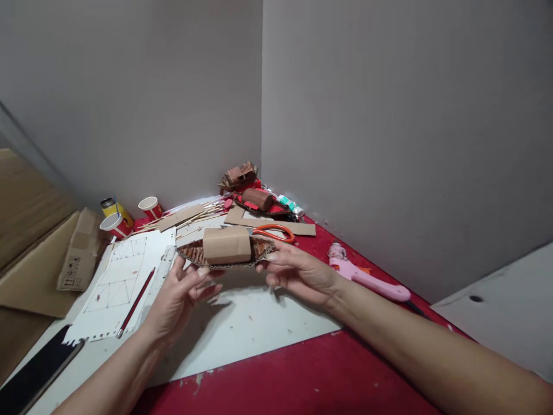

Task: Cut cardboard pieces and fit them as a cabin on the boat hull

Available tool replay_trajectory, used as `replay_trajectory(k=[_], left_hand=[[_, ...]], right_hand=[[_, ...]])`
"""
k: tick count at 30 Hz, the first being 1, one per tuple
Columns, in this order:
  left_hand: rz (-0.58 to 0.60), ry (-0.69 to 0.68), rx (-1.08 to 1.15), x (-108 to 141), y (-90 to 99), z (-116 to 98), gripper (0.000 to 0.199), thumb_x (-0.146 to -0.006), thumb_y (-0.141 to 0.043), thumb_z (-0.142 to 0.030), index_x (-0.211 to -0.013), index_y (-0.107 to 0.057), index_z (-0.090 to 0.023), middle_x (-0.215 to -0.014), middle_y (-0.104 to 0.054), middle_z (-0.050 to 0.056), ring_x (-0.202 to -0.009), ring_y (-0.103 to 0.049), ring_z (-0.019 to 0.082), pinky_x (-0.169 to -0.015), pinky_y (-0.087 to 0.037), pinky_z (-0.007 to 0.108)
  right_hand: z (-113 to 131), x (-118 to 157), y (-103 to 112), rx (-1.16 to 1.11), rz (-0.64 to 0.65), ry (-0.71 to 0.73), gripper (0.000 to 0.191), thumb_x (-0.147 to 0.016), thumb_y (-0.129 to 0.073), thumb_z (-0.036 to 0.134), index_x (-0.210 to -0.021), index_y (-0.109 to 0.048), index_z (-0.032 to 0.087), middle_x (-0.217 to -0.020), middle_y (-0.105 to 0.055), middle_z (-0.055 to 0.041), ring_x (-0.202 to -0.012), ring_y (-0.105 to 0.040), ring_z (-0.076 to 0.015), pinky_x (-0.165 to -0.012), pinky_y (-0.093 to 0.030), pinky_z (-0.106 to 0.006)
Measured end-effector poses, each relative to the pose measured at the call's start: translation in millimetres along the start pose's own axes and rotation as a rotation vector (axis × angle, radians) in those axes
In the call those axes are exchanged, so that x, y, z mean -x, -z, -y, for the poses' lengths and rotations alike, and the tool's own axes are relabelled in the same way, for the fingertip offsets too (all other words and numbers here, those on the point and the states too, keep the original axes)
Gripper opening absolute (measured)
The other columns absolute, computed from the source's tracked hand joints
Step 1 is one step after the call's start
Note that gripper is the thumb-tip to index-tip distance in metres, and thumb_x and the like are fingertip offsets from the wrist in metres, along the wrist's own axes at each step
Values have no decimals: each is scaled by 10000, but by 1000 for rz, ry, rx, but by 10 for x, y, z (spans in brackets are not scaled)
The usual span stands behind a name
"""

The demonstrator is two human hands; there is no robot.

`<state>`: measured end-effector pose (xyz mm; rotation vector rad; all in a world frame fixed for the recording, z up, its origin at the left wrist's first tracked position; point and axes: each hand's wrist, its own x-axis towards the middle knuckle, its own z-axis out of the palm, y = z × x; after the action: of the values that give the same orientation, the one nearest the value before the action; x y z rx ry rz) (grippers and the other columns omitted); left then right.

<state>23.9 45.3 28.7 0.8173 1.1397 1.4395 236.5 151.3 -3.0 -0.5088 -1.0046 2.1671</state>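
A small cardboard boat model (227, 246) with pointed ends and a rounded tan cover in its middle is held up above the white board. My left hand (181, 291) grips its left end from below, thumb against the near edge. At the right end, my right hand (300, 271) pinches the hull between thumb and fingers. Brown corrugated ridges show inside both ends. Just behind the boat lie scissors with orange handles (280, 233), partly hidden by it.
A pink glue gun (371, 279) lies at the right. Paper drawings (116, 276) and a pencil (136, 302) are at the left, near cardboard boxes (78, 253) and paper cups (116, 225). Sticks (201, 213) and two brown models (257, 200) lie behind.
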Motion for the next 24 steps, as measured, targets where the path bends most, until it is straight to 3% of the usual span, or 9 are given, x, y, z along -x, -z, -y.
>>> replay_trajectory(k=[5,12,18,24], left_hand=[[0,-47,-80,19,-57,-17,696,-751,-802,-183,-1341,-455,-306,-1349,-603,93,-1037,-701,239,-737,-591,261],[-81,-79,-109,28,-107,30,673,-683,-857,-221,-1264,-525,-284,-1261,-657,80,-939,-724,212,-692,-584,245],[-77,-77,-132,42,-102,72,646,-709,-841,-244,-1266,-518,-292,-1244,-670,67,-974,-723,227,-715,-577,261],[-101,-107,-177,63,-120,96,625,-657,-876,-271,-1194,-560,-225,-1134,-714,81,-951,-712,228,-717,-580,279]], right_hand=[[24,-27,12,75,51,44,475,-684,-797,113,-1124,-654,219,-1034,-623,-16,-752,-635,-110,-502,-502,-182],[40,-9,-25,159,60,59,750,-665,-808,101,-1334,-511,266,-1260,-586,-75,-771,-651,-123,-491,-513,-191],[-4,-19,-23,232,93,132,833,-672,-806,138,-1408,-439,266,-1212,-606,-82,-777,-627,-144,-491,-509,-206],[11,13,-62,280,118,207,817,-656,-808,147,-1398,-480,253,-1180,-625,-73,-859,-596,-168,-480,-502,-181]])
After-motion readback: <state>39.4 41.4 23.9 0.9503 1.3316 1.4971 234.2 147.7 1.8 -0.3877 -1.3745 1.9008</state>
